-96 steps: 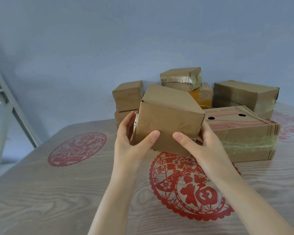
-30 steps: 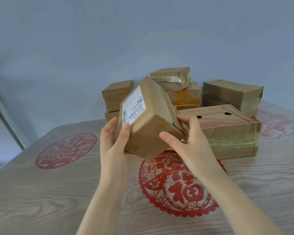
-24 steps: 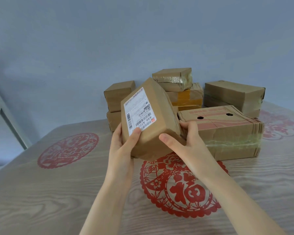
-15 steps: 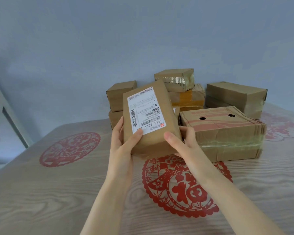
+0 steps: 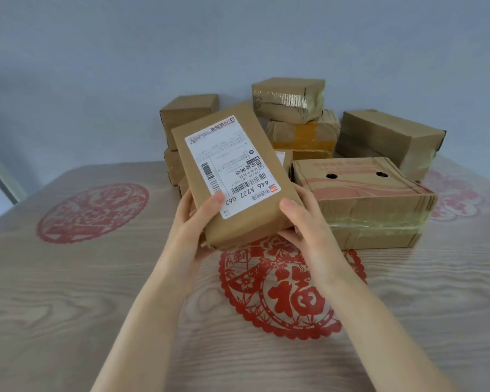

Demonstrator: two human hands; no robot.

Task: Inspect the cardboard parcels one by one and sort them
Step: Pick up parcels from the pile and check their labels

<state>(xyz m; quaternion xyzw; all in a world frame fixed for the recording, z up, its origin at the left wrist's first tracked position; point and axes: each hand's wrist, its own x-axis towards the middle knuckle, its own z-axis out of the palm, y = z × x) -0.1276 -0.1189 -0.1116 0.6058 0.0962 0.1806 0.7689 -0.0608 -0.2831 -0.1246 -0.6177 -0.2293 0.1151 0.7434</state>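
Observation:
I hold a brown cardboard parcel (image 5: pixel 263 216) above the table, tilted so its white shipping label (image 5: pixel 229 165) faces me upside down. My left hand (image 5: pixel 194 222) grips its near left corner, thumb on the label's edge. My right hand (image 5: pixel 306 222) grips the near right corner, thumb on the top face. Behind it is a pile of several parcels: a wide flat box with red print and two holes (image 5: pixel 362 199), a long box (image 5: pixel 391 140) at the far right, a taped box (image 5: pixel 289 99) on top of a yellow-taped one (image 5: pixel 303 131), and small boxes (image 5: pixel 187 114) at the left.
The wooden table (image 5: pixel 68 292) carries red paper-cut decals: one (image 5: pixel 283 290) under my hands, one (image 5: pixel 92 213) to the left, a fainter one (image 5: pixel 458 196) at the right. A plain wall stands behind the pile. A metal frame (image 5: pixel 0 176) shows at the left edge.
I have turned the parcel in both hands from its plain side until the label face points up at me, and lowered its near end slightly.

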